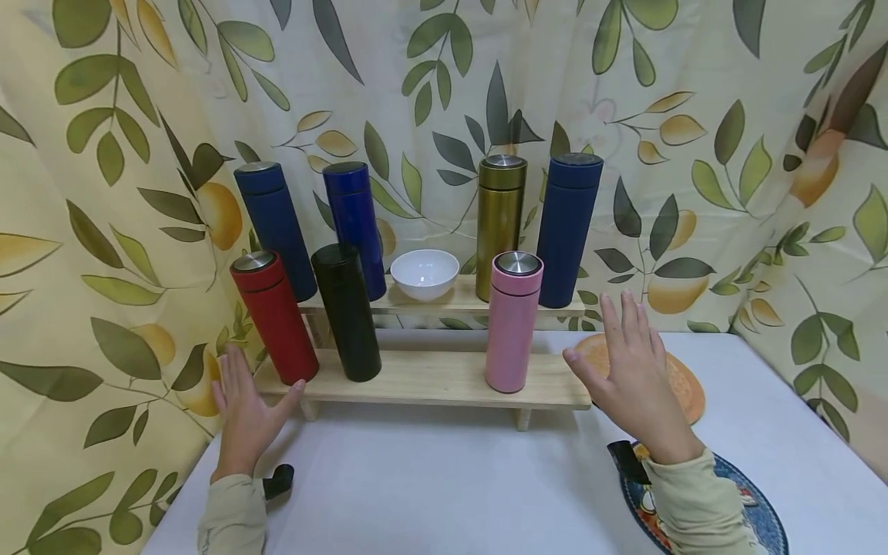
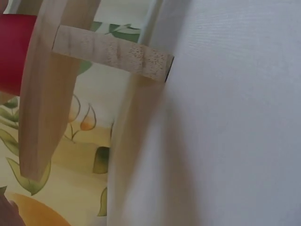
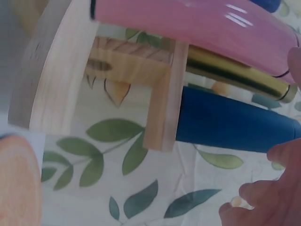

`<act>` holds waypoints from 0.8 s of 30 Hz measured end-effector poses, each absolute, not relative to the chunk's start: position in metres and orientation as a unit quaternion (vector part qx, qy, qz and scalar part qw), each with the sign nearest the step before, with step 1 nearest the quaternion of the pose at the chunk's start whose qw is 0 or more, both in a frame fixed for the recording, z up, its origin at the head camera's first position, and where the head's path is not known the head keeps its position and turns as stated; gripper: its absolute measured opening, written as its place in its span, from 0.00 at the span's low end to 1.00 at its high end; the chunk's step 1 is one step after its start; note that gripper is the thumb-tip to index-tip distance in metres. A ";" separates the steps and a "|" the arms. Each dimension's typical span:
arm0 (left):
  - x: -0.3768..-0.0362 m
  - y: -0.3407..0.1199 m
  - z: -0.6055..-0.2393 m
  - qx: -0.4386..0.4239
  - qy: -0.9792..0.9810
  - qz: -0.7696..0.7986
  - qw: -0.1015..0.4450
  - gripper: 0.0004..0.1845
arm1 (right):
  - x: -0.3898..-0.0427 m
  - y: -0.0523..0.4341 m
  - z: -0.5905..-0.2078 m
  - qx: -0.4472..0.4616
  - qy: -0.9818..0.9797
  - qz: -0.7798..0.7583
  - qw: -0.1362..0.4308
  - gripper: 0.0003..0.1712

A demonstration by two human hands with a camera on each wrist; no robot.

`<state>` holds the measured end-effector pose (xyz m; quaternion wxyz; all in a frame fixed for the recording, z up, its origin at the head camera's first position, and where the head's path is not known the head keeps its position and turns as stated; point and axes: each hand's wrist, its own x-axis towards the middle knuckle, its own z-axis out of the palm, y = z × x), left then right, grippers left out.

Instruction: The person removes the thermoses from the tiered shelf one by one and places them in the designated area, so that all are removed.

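My left hand (image 1: pixel 246 416) is raised with its fingers spread, in front of the left end of a two-tier wooden shelf (image 1: pixel 437 378). Closest to it is a red flask (image 1: pixel 275 317) with a steel-topped lid; whether the thumb touches the shelf I cannot tell. My right hand (image 1: pixel 627 378) holds nothing, fingers extended, by the shelf's right end. A pink flask (image 1: pixel 512 327) stands to its left on the lower tier. Beside the red flask is a black flask (image 1: pixel 347 314). In the right wrist view, fingertips (image 3: pixel 256 193) appear near a dark blue flask (image 3: pixel 235 120).
Blue flasks (image 1: pixel 276 231), a gold flask (image 1: pixel 499 231) and a white bowl (image 1: pixel 425 276) occupy the upper tier. An orange round mat (image 1: pixel 683 385) and a blue patterned oval mat (image 1: pixel 752 501) lie on the white table (image 1: pixel 430 486) at right. Leaf-print cloth (image 1: pixel 430 92) hangs behind.
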<state>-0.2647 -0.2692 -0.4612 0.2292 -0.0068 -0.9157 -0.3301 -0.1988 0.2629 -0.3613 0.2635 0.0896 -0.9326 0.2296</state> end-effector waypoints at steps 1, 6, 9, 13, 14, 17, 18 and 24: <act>-0.265 -0.269 -0.461 -0.005 -0.917 -0.329 0.224 0.67 | -0.199 0.262 -0.361 0.094 -0.930 0.239 0.264 0.56; -0.267 -0.266 -0.462 0.004 -0.924 -0.331 0.194 0.69 | -0.199 0.260 -0.359 0.105 -0.922 0.264 0.264 0.55; -0.269 -0.265 -0.464 0.014 -0.927 -0.333 0.172 0.69 | -0.199 0.259 -0.358 0.105 -0.920 0.273 0.262 0.55; -0.272 -0.263 -0.465 0.026 -0.933 -0.331 0.140 0.70 | -0.199 0.257 -0.355 0.104 -0.911 0.304 0.258 0.54; -0.273 -0.262 -0.465 0.027 -0.934 -0.329 0.134 0.69 | -0.199 0.256 -0.355 0.105 -0.908 0.314 0.257 0.54; -0.275 -0.262 -0.466 0.023 -0.936 -0.325 0.134 0.65 | -0.198 0.254 -0.353 0.101 -0.896 0.354 0.250 0.52; -0.276 -0.262 -0.466 0.020 -0.936 -0.324 0.136 0.64 | -0.198 0.253 -0.352 0.098 -0.891 0.367 0.248 0.51; -0.279 -0.264 -0.464 0.029 -0.939 -0.324 0.113 0.63 | -0.202 0.242 -0.345 0.085 -0.854 0.468 0.209 0.49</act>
